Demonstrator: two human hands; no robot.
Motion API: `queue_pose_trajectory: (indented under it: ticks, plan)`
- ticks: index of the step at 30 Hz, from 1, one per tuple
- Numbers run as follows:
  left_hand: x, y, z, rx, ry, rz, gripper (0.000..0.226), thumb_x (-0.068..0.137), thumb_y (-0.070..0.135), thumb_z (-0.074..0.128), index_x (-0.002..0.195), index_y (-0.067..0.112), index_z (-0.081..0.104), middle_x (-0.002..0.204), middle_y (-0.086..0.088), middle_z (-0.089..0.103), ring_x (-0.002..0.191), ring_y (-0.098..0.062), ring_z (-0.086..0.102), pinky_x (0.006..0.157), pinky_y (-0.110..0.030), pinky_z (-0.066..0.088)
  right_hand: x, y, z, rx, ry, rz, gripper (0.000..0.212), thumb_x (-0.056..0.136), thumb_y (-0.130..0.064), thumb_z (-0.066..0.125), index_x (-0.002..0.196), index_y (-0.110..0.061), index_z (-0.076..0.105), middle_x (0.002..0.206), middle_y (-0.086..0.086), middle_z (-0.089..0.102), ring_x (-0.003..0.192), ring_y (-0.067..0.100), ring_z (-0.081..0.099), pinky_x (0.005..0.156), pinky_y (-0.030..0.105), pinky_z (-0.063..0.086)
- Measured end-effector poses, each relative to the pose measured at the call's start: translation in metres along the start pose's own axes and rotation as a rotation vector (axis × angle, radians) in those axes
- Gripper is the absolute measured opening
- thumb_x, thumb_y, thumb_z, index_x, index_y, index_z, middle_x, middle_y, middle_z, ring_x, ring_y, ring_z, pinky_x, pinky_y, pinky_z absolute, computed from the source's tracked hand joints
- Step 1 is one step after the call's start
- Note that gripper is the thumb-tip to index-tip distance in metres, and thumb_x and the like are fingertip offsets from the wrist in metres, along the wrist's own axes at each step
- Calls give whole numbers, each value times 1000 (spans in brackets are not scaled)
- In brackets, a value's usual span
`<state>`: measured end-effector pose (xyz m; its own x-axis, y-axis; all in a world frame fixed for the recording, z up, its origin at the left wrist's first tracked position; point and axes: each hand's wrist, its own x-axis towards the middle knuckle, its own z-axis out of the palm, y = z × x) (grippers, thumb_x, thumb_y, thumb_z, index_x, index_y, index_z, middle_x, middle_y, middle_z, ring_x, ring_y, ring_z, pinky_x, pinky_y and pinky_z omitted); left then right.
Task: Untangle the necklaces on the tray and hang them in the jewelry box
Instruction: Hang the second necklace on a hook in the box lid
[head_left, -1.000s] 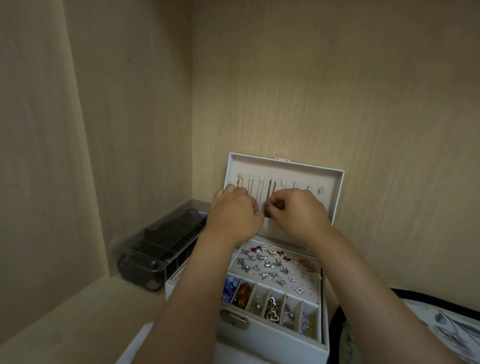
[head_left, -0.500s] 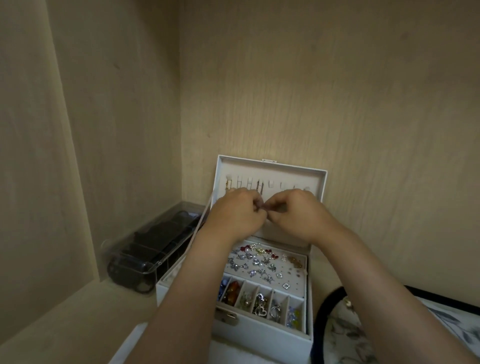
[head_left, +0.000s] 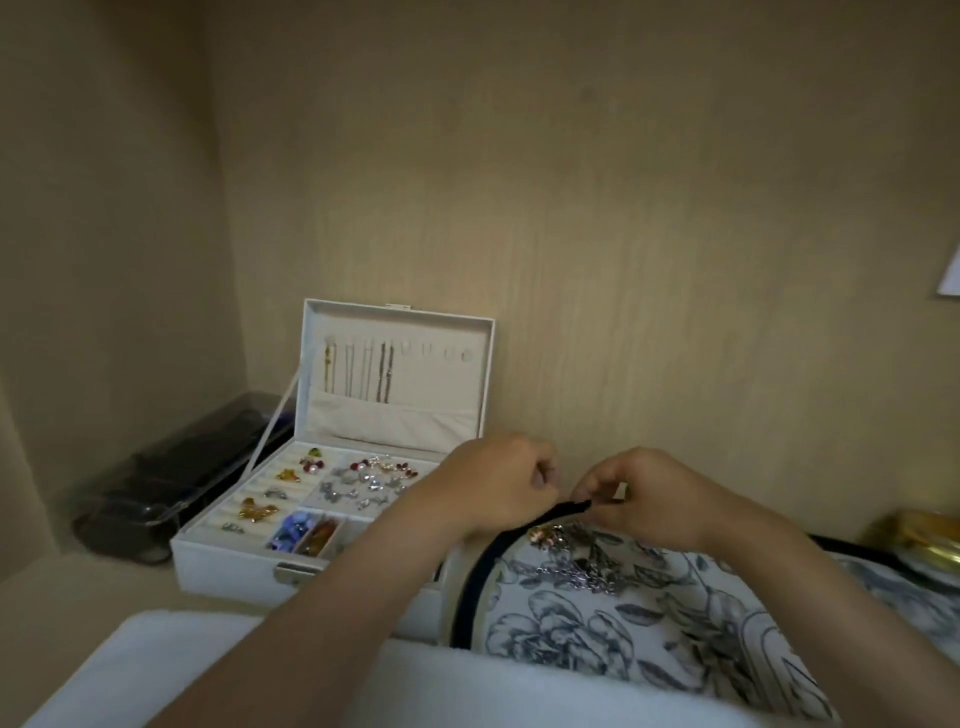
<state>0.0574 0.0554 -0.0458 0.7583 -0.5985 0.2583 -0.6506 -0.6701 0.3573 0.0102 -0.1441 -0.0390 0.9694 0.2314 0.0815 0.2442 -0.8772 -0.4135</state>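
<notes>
Silvery chains, the tangled necklaces (head_left: 579, 564), lay heaped on the flowered tray (head_left: 623, 629) in the head view, just inside its far dark rim. The tray sat at the right front of the shelf (head_left: 78, 613), just beside the jewelry box (head_left: 234, 558). The heap ran roughly left to right along that rim, with a gold-and-red piece at its left end. Both hands hung just above and behind it, the left hand (head_left: 496, 488) over the rim's left part and the right hand (head_left: 649, 499) over the heap's right half. The necklaces therefore lay below the fingertips and slightly toward the person, and the right hand seemed the nearer. The hands were close together but apart, fingers curled. The right fingertips (head_left: 597, 493) met near the rim as if pinching, yet blur hid whether either hand held a chain, so I cannot tell. The box stood open toward the back left of the shelf, its lid (head_left: 415, 415) upright by the back wall. Several chains (head_left: 363, 374) already hung from its left hooks, while the right hooks (head_left: 465, 356) were bare. By my judgement, the next chain would have to travel up and left from the tray to those free hooks. A dark clear-lidded case (head_left: 171, 499) lay in the back left corner, and a white cloth (head_left: 182, 665) ran along the front edge.
</notes>
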Motion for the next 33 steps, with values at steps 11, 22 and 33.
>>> queue_pose_trajectory:
  ticks: [11,22,33]
  plan:
    - [-10,22,49,27,-248,4,13,77,37,73,88,33,67,86,15,66,82,-4,62,75,-28,54,-31,34,20,52,-137,68,16,75,-26,86,89,-27,79,74,-20,68,64,-11,58,64,9,43]
    - [-33,20,59,213,4,64,7,87,33,61,89,30,67,87,15,64,82,-3,58,61,-18,40,-34,38,18,21,-155,111,17,73,-33,86,85,-29,76,78,-15,70,75,-1,64,73,22,52]
    - [-35,20,65,184,86,-4,16,85,22,54,95,29,63,93,10,62,95,-11,52,83,-29,45,-34,31,19,315,-141,122,8,77,-17,86,79,-21,79,70,-7,73,63,3,63,62,18,50]
